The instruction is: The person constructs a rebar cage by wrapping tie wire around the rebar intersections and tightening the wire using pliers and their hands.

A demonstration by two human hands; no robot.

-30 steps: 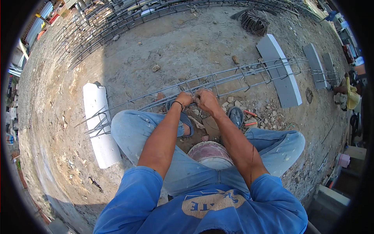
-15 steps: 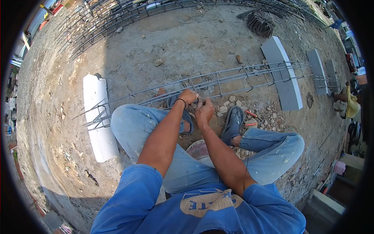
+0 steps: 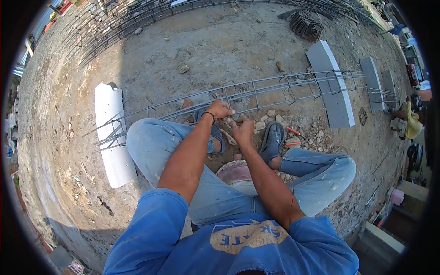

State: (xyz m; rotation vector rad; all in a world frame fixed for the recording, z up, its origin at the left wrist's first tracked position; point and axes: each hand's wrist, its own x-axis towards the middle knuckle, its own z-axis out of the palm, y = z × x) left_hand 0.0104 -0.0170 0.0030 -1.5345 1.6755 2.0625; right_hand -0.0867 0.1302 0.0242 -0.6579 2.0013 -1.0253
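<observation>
A long rebar cage (image 3: 256, 94) of thin steel bars and square stirrups runs left to right in front of me. My left hand (image 3: 221, 109), with a dark band at its wrist, is closed at the near bar, fingers around the lower corner of a stirrup. Just below and to the right, my right hand (image 3: 243, 130) has its fingertips pinched close to the left ones; whatever lies between them is too small to make out. A white block (image 3: 110, 142) bears the cage's left end, and a grey block (image 3: 331, 87) supports it on the right.
Between my legs stands a bucket (image 3: 234, 173). Red-handled pliers (image 3: 293, 133) lie among stone chips beside my right shoe (image 3: 273, 140). More rebar cages (image 3: 133, 23) and a wire bundle (image 3: 307, 25) lie at the back. Smaller blocks (image 3: 373, 82) stand farther right.
My right hand has shifted slightly down, its fingers bent differently. The left hand stays at the same stirrup. The whole view has moved a little, revealing more of the bucket.
</observation>
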